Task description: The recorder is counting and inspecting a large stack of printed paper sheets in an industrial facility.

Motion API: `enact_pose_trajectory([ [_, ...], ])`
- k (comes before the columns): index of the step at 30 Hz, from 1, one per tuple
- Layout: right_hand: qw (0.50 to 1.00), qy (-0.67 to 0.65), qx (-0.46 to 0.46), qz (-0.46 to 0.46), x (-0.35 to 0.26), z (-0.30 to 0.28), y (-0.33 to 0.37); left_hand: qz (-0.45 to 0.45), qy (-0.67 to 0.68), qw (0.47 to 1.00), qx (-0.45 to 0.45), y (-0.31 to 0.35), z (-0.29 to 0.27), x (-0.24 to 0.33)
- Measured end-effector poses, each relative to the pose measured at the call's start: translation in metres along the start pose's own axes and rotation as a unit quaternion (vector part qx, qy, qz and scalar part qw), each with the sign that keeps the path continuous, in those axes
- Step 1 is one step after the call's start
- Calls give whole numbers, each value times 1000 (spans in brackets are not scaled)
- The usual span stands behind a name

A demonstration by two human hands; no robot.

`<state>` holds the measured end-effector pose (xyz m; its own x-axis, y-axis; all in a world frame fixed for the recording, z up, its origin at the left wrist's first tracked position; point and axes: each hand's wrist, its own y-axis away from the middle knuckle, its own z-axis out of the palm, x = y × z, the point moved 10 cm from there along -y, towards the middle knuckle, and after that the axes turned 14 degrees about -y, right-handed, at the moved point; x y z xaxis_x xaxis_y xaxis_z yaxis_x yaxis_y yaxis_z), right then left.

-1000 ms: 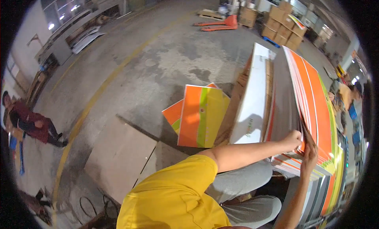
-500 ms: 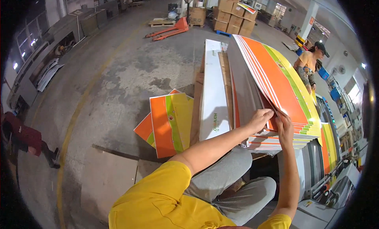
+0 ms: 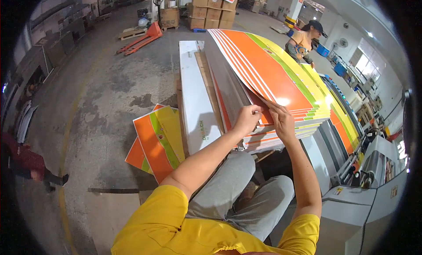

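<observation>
In front of me stands a tall stack of printed sheets (image 3: 281, 74), glossy orange, green and yellow with white stripes. At its near left corner the upper sheets are raised a little, and an orange face shows in the gap. My right hand (image 3: 282, 119) pinches the edge of these raised sheets, thumb and fingers together. Just left of it, my left hand (image 3: 248, 119) is closed at the stack's side, by the gap. What lies within its fingers is hidden.
A long white carton (image 3: 195, 96) adjoins the stack's left side. Loose printed sheets (image 3: 159, 136) lie on the floor. Beyond are a red pallet jack (image 3: 143, 38) and brown boxes (image 3: 212, 11). A machine (image 3: 351, 202) stands right; a co-worker (image 3: 303, 41) is behind the stack.
The view has swung right, so the stack appears farther left. My hands stay at the same corner, with my left hand a little farther from my right.
</observation>
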<state>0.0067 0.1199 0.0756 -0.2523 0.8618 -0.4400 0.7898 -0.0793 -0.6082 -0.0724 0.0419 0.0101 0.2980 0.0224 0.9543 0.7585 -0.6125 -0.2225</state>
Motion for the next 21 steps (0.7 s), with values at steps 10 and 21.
enact_pose_trajectory([
  [10, 996, 62, 8, -56, -10, -7, 1, -49, 279, 958, 37, -6, -4, -26],
  [21, 997, 52, 10, 55, -17, -10, -5, -92, 281, 955, -30, -11, 5, -17],
])
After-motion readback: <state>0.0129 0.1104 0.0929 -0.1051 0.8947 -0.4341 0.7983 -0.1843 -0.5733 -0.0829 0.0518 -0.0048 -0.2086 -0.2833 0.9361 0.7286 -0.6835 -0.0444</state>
